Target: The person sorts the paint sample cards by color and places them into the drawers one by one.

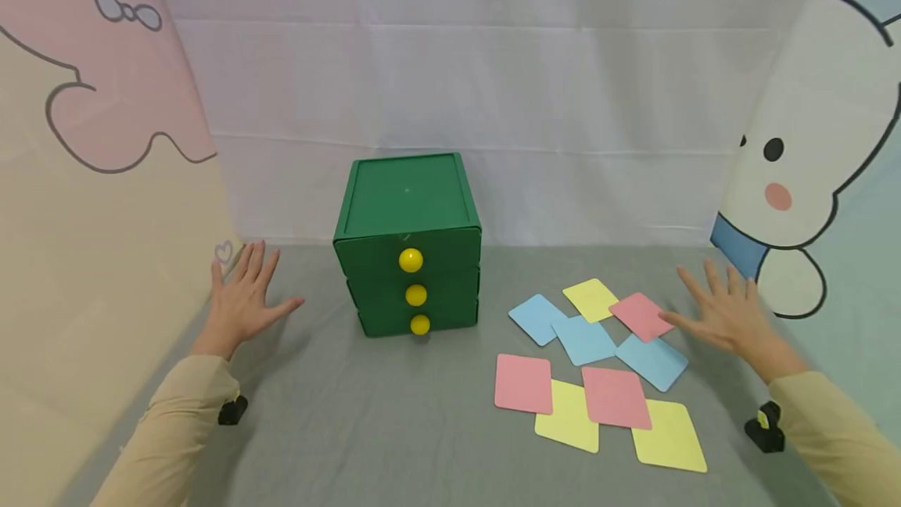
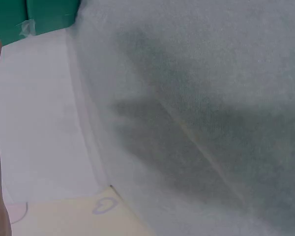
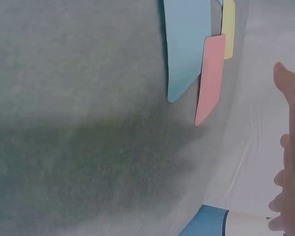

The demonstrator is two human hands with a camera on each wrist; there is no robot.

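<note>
A green box of three stacked drawers (image 1: 407, 194) with round yellow knobs stands at the back centre of the table, its drawers closed. To its right lie several pink, yellow and blue square cards, among them a pink card (image 1: 523, 383), a blue card (image 1: 583, 340) and a yellow card (image 1: 669, 435); some overlap. My left hand (image 1: 242, 305) hovers left of the box with fingers spread, holding nothing. On the other side my right hand (image 1: 728, 315) is spread too, above the table beside the cards, its thumb tip near a pink card (image 3: 212, 81). Its fingers hold nothing.
A grey cloth (image 1: 366, 421) covers the table. Behind rises a white curtain (image 1: 535, 100); printed cloth walls, one with a pink figure (image 1: 120, 100), one with a white rabbit (image 1: 795, 178), close in the left and right sides. Dark devices sit at both wrists.
</note>
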